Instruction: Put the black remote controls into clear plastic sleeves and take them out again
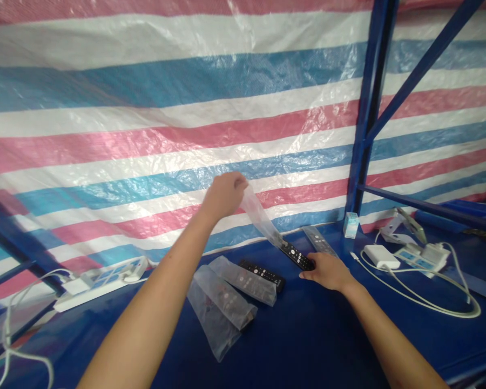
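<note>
One black remote (295, 255) is being held over the blue table (299, 346), its long axis being slanted from upper left to lower right. Its lower end is being pinched in the right hand (328, 271); its upper end is being enclosed by a translucent bag (261, 217), whose far end is being grasped in the left hand (227, 194). Remotes are being dimly shown through overlapping bags (228, 297); by these, a bare remote (267, 273) is being partly covered. Farther out, a power strip (109, 282), a white adapter (382, 256) and a small box (351, 226) are being supported.
</note>
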`<state>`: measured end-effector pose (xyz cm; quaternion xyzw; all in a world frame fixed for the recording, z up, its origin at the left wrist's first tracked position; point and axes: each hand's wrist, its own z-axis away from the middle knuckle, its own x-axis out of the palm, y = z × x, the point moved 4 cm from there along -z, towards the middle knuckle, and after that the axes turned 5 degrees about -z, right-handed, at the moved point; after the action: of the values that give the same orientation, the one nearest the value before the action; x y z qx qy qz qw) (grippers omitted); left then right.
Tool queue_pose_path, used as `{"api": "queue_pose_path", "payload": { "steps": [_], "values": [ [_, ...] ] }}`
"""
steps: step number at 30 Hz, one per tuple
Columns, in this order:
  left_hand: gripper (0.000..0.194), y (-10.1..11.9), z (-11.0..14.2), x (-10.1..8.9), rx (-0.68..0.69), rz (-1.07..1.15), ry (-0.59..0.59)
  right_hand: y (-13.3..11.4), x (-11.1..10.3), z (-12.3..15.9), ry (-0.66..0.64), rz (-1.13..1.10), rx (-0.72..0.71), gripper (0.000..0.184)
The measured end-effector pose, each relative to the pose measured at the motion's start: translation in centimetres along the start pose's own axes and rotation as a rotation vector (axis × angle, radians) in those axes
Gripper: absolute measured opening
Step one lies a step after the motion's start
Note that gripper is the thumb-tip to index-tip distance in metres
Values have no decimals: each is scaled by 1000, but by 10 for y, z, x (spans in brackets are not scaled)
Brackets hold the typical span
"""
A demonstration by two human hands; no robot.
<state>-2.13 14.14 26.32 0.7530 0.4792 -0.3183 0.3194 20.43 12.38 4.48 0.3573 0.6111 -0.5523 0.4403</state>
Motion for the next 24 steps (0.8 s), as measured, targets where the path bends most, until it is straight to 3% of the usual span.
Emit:
{"api": "queue_pose_path", "payload": {
  "steps": [3,5,7,9,12,14,17,21,24],
  "values": [
    [18,-39,9,-30,-137,215,134,1,-2,0,28,24,59,34],
    [17,-69,19,-24,-277,339,123,3,-2,-1,35,41,101,34],
    [20,-92,32,4,-335,350,3,3,-2,-1,37,57,127,35],
    [20,-106,49,45,-359,352,-131,2,-1,-2,30,62,126,34],
    [19,-112,74,104,-340,320,-319,-4,3,-4,20,48,82,33],
    [19,-114,88,131,-336,278,-382,-9,7,-5,22,37,49,34],
    [18,-116,100,151,-335,192,-408,-18,13,-7,25,22,1,38],
    [20,-118,105,161,-351,80,-389,-24,14,-7,56,-43,-66,43],
    [22,-117,108,166,-357,20,-375,-12,0,-2,186,-31,60,41]
  ]
}}
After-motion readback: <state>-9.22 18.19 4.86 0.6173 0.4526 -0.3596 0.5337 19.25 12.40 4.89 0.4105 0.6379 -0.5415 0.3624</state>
